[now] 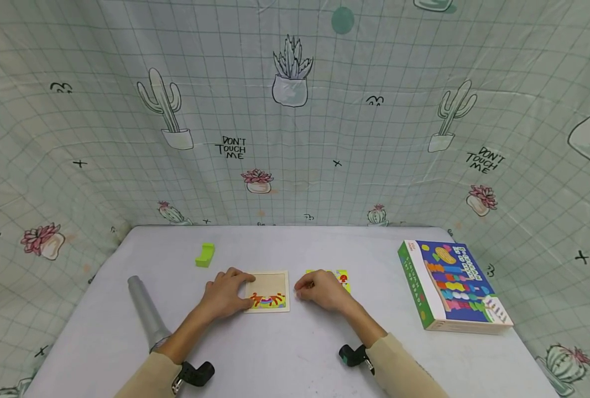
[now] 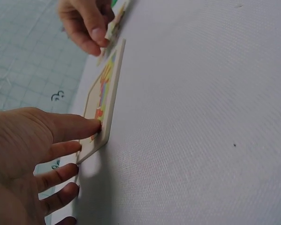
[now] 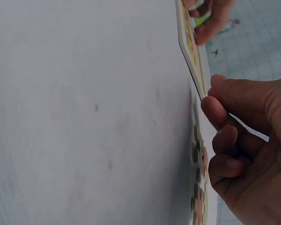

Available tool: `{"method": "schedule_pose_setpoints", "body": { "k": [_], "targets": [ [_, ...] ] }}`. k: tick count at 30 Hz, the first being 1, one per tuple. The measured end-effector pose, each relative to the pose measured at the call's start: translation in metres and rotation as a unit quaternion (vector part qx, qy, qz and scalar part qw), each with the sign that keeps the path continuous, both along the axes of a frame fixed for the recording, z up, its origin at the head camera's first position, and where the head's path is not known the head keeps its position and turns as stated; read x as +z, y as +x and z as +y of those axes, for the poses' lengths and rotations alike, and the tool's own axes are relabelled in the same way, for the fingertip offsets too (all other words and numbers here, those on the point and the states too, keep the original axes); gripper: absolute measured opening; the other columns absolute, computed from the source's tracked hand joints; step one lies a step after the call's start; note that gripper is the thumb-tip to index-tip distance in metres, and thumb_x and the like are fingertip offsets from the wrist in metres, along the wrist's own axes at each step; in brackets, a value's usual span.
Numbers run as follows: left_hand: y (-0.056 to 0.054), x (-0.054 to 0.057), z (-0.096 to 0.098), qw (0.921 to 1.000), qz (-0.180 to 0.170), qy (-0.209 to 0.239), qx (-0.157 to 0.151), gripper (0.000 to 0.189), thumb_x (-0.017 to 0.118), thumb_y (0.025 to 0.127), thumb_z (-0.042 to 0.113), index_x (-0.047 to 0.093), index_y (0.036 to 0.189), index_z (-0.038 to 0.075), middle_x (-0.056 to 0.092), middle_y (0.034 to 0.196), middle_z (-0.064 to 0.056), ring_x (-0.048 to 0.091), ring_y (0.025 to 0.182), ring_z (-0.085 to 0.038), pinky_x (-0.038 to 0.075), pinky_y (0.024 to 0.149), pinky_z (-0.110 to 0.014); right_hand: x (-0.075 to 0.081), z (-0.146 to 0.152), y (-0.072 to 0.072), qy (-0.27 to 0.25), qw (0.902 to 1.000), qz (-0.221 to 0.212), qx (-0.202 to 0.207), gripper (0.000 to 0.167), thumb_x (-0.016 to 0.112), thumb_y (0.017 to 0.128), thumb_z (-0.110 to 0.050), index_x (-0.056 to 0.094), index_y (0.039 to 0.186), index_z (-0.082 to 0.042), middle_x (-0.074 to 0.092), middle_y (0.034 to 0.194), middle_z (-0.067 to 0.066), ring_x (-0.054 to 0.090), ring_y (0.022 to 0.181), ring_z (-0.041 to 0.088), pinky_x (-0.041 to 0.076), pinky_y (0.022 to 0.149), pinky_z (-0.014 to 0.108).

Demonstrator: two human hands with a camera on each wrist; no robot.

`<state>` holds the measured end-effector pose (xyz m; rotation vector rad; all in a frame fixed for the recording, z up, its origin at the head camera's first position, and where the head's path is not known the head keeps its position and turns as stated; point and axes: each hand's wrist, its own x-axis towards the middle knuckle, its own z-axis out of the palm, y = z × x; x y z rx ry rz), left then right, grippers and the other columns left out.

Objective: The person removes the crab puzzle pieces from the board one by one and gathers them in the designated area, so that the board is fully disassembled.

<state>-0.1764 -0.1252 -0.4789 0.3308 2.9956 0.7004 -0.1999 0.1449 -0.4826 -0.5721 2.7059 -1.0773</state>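
Observation:
A shallow wooden puzzle tray lies flat in the middle of the table. Colourful joined pieces, with an orange animal figure, fill its lower part; bare wood shows above. My left hand rests at the tray's left side, thumb on the lower corner and index finger near the upper one. In the left wrist view the other fingers of this hand are spread. Just right of the tray is my right hand, fingers curled and thumb against the index finger, nothing visible between them. It partly hides bright puzzle pieces.
A green block lies behind the left hand. A grey tube lies at the left, partly under the left forearm. On the right is a colourful toy box. A patterned cloth hangs behind the white table.

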Motion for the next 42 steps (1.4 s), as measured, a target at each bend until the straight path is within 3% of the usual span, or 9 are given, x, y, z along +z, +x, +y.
{"method": "schedule_pose_setpoints", "body": {
  "k": [7,13,18,23,31,42],
  "targets": [
    [-0.001,0.001,0.000,0.9995,0.010,0.026,-0.014,0.041,0.082,0.079,0.019,0.073,0.119,0.017,0.058,0.125,-0.015,0.051,0.116,-0.040,0.039,0.089,-0.063,0.003,-0.028,0.008,0.010,0.9990,0.014,0.041,0.019,0.075,0.085,-0.013,0.078,0.105,-0.012,0.069,0.094,-0.006,0.058,0.082,0.008,0.047,0.074,0.026],
    [0.001,-0.003,0.000,0.9992,0.015,0.033,-0.019,0.035,0.079,0.080,0.017,0.074,0.115,0.019,0.054,0.129,-0.017,0.047,0.119,-0.042,0.038,0.090,-0.064,0.001,-0.046,0.009,0.067,0.9949,0.046,0.059,0.025,0.079,0.085,-0.016,0.078,0.108,-0.008,0.068,0.095,-0.002,0.056,0.081,0.006,0.047,0.072,0.024],
    [0.002,-0.007,0.003,0.9983,0.028,0.048,-0.017,0.031,0.079,0.086,0.032,0.073,0.114,0.019,0.054,0.128,-0.017,0.047,0.120,-0.041,0.036,0.092,-0.064,0.002,-0.051,0.010,0.094,0.9925,0.059,0.052,0.024,0.080,0.085,-0.018,0.079,0.107,-0.009,0.067,0.093,-0.002,0.057,0.081,0.007,0.048,0.072,0.024],
    [0.002,-0.013,0.007,0.9984,0.039,0.041,-0.004,0.042,0.083,0.080,0.044,0.071,0.113,0.020,0.053,0.128,-0.017,0.046,0.119,-0.040,0.034,0.093,-0.063,0.001,-0.051,0.011,0.094,0.9922,0.063,0.051,0.023,0.080,0.085,-0.019,0.078,0.106,-0.009,0.067,0.092,-0.002,0.058,0.082,0.007,0.049,0.073,0.025],
    [0.003,-0.014,0.012,0.9990,0.029,0.028,0.017,0.046,0.085,0.076,0.044,0.068,0.112,0.021,0.050,0.129,-0.018,0.044,0.120,-0.040,0.032,0.094,-0.062,-0.001,-0.051,0.012,0.096,0.9923,0.065,0.045,0.026,0.081,0.084,-0.020,0.076,0.107,-0.008,0.064,0.091,-0.004,0.056,0.078,0.006,0.048,0.071,0.023],
    [0.002,-0.010,0.013,0.9994,0.019,0.019,0.020,0.049,0.086,0.075,0.046,0.068,0.112,0.021,0.050,0.129,-0.018,0.044,0.118,-0.039,0.033,0.094,-0.061,0.003,-0.053,0.010,0.092,0.9937,0.046,0.044,0.021,0.080,0.085,-0.019,0.077,0.103,-0.008,0.065,0.090,-0.004,0.058,0.079,0.006,0.049,0.071,0.024]
  ]
}}
